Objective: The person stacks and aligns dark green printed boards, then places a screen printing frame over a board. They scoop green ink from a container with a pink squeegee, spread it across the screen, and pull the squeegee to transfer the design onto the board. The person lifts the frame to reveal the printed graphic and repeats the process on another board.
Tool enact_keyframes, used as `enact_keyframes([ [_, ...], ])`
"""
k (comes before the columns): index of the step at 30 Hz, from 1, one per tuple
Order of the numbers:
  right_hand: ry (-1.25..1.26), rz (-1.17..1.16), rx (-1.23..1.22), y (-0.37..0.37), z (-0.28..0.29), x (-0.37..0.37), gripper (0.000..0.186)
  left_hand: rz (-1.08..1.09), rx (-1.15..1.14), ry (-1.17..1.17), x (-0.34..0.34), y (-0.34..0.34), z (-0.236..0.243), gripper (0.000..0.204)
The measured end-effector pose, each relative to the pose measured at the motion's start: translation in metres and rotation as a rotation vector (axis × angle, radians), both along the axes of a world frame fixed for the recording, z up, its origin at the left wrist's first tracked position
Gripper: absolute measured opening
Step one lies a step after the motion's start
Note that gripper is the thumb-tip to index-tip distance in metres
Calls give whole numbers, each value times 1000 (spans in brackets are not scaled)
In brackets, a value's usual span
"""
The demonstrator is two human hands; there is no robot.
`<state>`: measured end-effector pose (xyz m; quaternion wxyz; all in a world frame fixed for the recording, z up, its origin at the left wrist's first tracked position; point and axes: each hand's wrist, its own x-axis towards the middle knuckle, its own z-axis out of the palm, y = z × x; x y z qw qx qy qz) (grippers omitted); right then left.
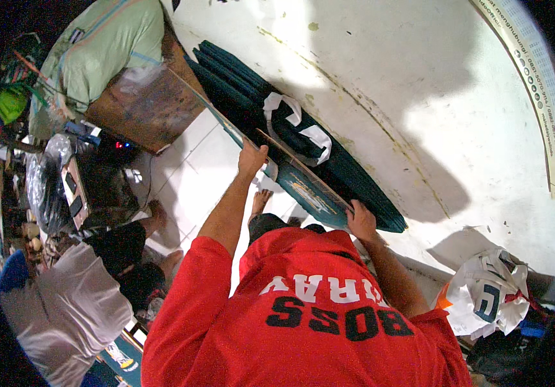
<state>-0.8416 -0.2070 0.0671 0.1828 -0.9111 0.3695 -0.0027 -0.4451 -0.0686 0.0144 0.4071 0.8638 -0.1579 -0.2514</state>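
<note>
A thin, flat dark-teal panel [309,195] with a small light print on its face and a brown edge is tilted in front of me. My left hand [251,159] is closed on its upper left part, where another long thin strip of panel [216,116] runs up to the left. At the panel's lower right end, my right hand [360,221] grips the edge. Just behind, a stack of long dark-teal pieces [335,155] leans along the white wall, with white strips [293,129] lying over it. The fingers behind the panel are partly hidden.
A brown board [151,106] and a pale green sack [106,51] stand at the far left. Another person in a grey shirt [64,316] sits at the left, near plastic-wrapped items [51,180]. A white bag [487,293] lies at the right by the wall [432,51].
</note>
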Motion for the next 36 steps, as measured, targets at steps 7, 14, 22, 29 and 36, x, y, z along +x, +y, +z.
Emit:
enact_keyframes([
  [7,3,141,82,-21,2,0,29,50,-18,-62,-24,60,28,50],
  [14,-117,220,131,8,20,32,24,10,-120,-46,-145,80,38,55],
  [22,-257,217,169,31,15,110,22,-191,-65,262,-207,69,23,76],
  [29,-185,136,287,41,10,181,36,-633,424,57,-134,122,25,67],
  [36,-6,124,380,66,16,191,59,-519,-284,0,-22,166,70,31],
])
